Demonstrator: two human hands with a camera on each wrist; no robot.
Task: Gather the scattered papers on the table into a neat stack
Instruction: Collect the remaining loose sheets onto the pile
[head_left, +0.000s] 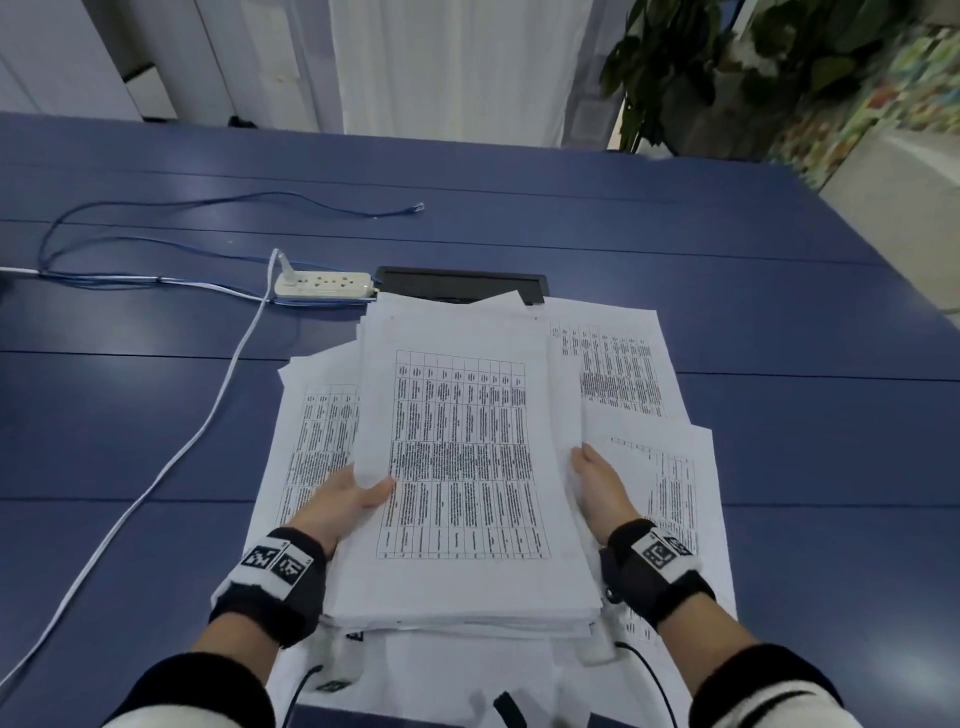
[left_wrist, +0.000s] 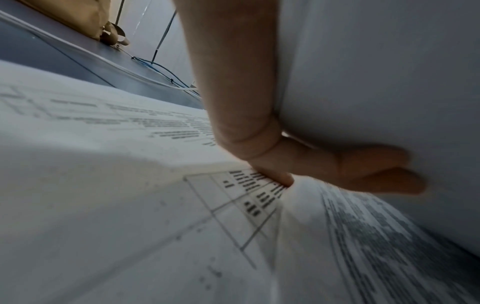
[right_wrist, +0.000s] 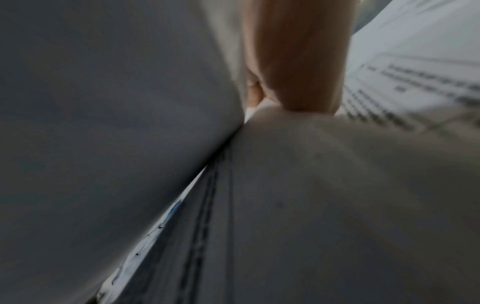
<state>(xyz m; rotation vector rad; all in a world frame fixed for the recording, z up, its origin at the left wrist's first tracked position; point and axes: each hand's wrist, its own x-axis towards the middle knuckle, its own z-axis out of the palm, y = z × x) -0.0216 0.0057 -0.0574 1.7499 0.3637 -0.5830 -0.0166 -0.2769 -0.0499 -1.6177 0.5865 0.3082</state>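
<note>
A thick stack of printed papers (head_left: 462, 457) with tables on them is lifted at its near end between both hands. My left hand (head_left: 345, 496) grips the stack's left edge, thumb on top and fingers (left_wrist: 369, 168) curled underneath. On the opposite edge my right hand (head_left: 600, 486) holds the stack; its fingers go under the sheets and are hidden. Loose sheets lie on the blue table (head_left: 727, 270) beneath: one to the left (head_left: 311, 431), one at the far right (head_left: 618, 364) and one at the near right (head_left: 675, 483). More sheets (head_left: 457, 670) lie under the stack's near end.
A white power strip (head_left: 323, 285) with a white cable (head_left: 171, 467) lies left of the papers. A blue network cable (head_left: 156, 239) loops behind it. A black cable box (head_left: 462, 283) sits in the table just beyond the stack. A potted plant (head_left: 727, 73) stands past the far right corner.
</note>
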